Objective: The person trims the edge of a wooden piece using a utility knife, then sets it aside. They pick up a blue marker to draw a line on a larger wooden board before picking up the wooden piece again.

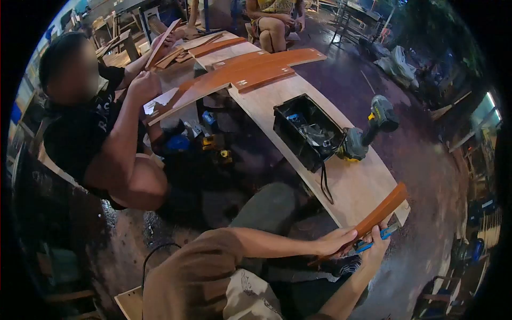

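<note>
My left hand [338,241] is closed on the lower part of a long, reddish-brown varnished wooden strip [381,210]. The strip slants up to the right, its far end overlapping the near end of a pale plywood board [349,205]. Right beside it, my right hand [376,248] is wrapped round a blue utility knife [366,246], whose metal end lies close along the strip's edge. The strip's lower end passes behind my hands, over my lap. On the board ahead sit a black plastic bin [306,156] of small hardware and a cordless drill [356,143].
Several varnished panels [261,65] lie across the boards further back. At left, a co-worker [101,122] holds a wooden piece [162,42]. Another person [272,24] sits at the far end. Yellow power tools [213,142] stand under the boards. A black strap [325,184] hangs from the bin.
</note>
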The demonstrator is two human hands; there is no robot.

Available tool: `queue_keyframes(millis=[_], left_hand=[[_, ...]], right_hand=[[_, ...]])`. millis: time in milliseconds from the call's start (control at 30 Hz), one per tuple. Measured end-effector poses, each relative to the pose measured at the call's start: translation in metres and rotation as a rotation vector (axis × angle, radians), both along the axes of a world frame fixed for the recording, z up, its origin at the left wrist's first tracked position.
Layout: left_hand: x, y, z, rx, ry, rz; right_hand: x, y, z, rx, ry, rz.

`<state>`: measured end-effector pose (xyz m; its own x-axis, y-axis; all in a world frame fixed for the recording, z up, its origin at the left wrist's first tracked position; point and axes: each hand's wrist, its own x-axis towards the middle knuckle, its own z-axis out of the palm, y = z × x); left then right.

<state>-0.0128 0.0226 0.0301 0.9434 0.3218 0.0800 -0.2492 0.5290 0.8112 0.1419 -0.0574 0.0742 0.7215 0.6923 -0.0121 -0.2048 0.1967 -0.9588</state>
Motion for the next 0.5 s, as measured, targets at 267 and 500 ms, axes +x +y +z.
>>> queue_keyframes(millis=[267,500], left_hand=[[0.005,-0.009,-0.002,-0.02,0.011,0.004],[-0.003,-0.028,0.0,0.051,-0.05,-0.082]], right_hand=[[0.001,-0.005,-0.002,-0.091,-0.096,-0.112],[0.003,-0.022,0.025,0.034,-0.133,-0.292]])
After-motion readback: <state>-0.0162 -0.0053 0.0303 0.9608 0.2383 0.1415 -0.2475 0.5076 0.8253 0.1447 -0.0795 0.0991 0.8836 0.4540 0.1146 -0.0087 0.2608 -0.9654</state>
